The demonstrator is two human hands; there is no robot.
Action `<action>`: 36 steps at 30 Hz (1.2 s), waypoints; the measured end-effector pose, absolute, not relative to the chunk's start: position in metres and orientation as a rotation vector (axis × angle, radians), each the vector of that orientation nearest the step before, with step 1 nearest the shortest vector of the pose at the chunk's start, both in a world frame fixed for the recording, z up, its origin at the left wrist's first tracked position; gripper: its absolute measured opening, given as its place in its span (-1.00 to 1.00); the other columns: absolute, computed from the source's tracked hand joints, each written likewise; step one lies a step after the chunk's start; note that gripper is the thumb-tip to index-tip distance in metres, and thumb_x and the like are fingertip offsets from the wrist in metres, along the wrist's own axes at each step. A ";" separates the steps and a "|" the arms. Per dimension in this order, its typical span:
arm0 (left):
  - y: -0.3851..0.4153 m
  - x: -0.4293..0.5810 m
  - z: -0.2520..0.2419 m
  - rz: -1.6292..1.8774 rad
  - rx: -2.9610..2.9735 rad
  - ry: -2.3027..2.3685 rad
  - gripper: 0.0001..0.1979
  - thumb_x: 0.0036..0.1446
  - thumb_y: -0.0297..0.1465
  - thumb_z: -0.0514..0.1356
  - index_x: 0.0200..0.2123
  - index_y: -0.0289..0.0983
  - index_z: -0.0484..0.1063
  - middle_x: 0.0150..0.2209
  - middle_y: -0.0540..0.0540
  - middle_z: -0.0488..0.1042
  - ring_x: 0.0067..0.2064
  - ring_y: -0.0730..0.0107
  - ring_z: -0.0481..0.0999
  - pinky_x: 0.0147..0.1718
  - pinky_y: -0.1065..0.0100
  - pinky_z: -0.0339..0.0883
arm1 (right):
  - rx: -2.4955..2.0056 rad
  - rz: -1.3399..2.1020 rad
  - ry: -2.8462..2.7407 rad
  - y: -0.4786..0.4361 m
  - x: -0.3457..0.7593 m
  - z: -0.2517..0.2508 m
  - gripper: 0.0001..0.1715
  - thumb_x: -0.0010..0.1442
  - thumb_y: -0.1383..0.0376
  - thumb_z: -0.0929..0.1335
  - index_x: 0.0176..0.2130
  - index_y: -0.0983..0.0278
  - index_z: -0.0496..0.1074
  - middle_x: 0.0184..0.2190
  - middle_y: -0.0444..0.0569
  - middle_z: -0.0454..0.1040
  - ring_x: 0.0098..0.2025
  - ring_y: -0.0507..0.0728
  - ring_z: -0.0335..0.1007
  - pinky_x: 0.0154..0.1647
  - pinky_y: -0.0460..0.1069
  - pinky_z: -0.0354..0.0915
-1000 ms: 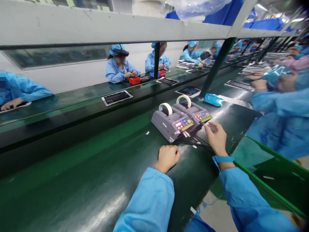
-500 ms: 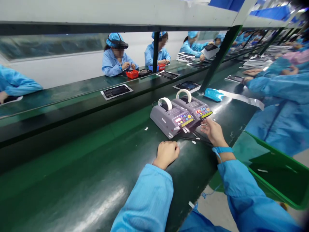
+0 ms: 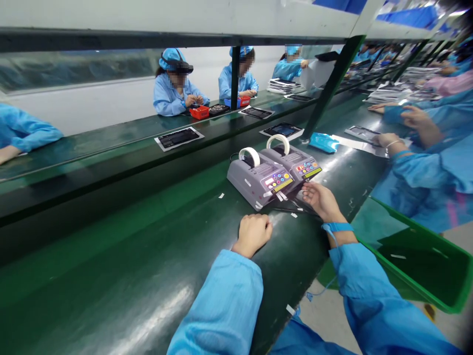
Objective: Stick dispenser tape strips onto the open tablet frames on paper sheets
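Observation:
Two grey tape dispensers stand side by side on the green bench: a left dispenser (image 3: 244, 180) and a right dispenser (image 3: 295, 160). Each carries a white tape roll, such as the left roll (image 3: 250, 156) and the right roll (image 3: 278, 142). My left hand (image 3: 254, 232) rests on the bench in front of the left one, curled into a fist, with no object showing. Close to the front of the right dispenser is my right hand (image 3: 322, 201), its fingers loosely bent and somewhat apart. Whether its fingertips touch tape is unclear. Short tape pieces (image 3: 281, 196) hang at the left dispenser's front.
A green bin (image 3: 417, 291) stands beside the bench at the right. Behind the dispensers lie a blue packet (image 3: 323, 142) and a dark panel on white paper (image 3: 283, 129). A slanted green post (image 3: 332, 88) rises there. Co-workers in blue sit opposite and at the right.
The whole view has shifted slightly. My hands stay in nearly the same places by the dispensers. At the right, a co-worker's hands have moved over a panel; an opposite co-worker has lifted a sheet.

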State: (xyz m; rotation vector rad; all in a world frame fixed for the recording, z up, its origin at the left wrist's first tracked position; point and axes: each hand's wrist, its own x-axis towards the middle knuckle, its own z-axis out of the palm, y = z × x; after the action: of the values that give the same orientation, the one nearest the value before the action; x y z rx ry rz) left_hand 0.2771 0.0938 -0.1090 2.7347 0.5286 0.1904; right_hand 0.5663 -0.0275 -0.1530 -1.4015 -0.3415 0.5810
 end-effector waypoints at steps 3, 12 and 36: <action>0.094 0.278 -0.110 0.193 2.740 0.528 -0.76 0.34 -0.32 0.09 -0.22 -0.21 0.56 -0.15 -0.09 0.63 -0.08 0.19 0.61 -0.05 0.22 0.40 | -1.392 0.608 -0.339 -0.027 0.568 -0.150 -0.55 0.34 0.05 0.34 0.06 0.29 0.40 0.00 0.04 0.45 -0.07 0.11 0.44 -0.07 0.11 0.45; 0.093 0.277 -0.108 0.177 2.742 0.526 -0.75 0.34 -0.31 0.08 -0.22 -0.21 0.56 -0.15 -0.09 0.63 -0.08 0.18 0.61 -0.06 0.22 0.41 | -1.348 0.618 -0.363 -0.023 0.572 -0.148 -0.58 0.33 0.08 0.35 0.07 0.28 0.40 0.01 0.04 0.45 -0.07 0.11 0.43 -0.06 0.10 0.45; 0.094 0.280 -0.110 0.152 2.726 0.516 -0.74 0.35 -0.30 0.07 -0.20 -0.20 0.56 -0.15 -0.11 0.63 -0.08 0.20 0.61 -0.01 0.22 0.41 | -1.428 0.473 -0.420 -0.032 0.556 -0.154 -0.60 0.33 0.09 0.36 0.03 0.30 0.41 -0.05 0.01 0.46 -0.12 0.09 0.44 -0.12 0.07 0.46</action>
State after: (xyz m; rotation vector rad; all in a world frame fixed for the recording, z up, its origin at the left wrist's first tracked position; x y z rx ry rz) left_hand 0.2795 0.0938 -0.1096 2.7262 0.5164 0.1523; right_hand 0.5564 -0.0321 -0.1535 -1.4279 -0.4201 0.4728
